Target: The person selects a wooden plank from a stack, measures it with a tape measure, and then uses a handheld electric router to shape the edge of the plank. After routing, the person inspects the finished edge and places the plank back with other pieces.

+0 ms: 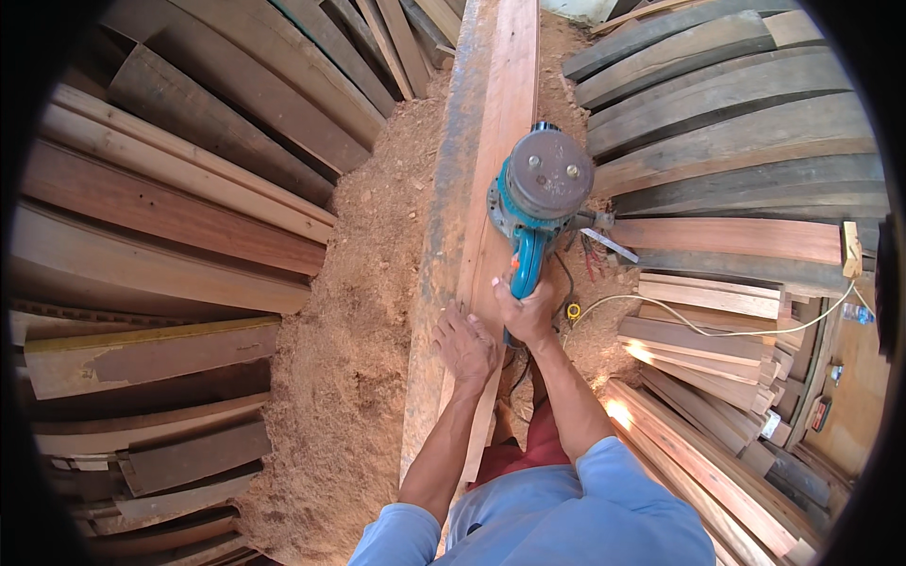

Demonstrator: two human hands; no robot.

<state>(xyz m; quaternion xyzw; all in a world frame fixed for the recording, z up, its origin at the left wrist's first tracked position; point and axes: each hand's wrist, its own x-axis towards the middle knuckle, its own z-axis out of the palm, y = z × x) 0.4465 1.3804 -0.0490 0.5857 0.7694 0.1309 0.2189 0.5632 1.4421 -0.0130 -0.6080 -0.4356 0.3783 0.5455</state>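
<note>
A teal power tool that looks like a router [543, 179], with a round grey top bearing two bolts, rests on a long reddish wooden plank [500, 85]. My right hand [528, 309] is closed around its rear handle. My left hand [465, 344] lies on the plank just behind the tool and to its left, fingers stretched out. Beneath the plank is a worn, stained board [436, 255] that shows along its left side. The tool's underside and cutting end are hidden.
Stacked boards [170, 217] line the left, and more timber [717, 132] is piled on the right. Sawdust [340, 377] covers the ground beside the workbench. A pale cord [679, 325] crosses the right side, with a yellow ring [573, 311] near the tool.
</note>
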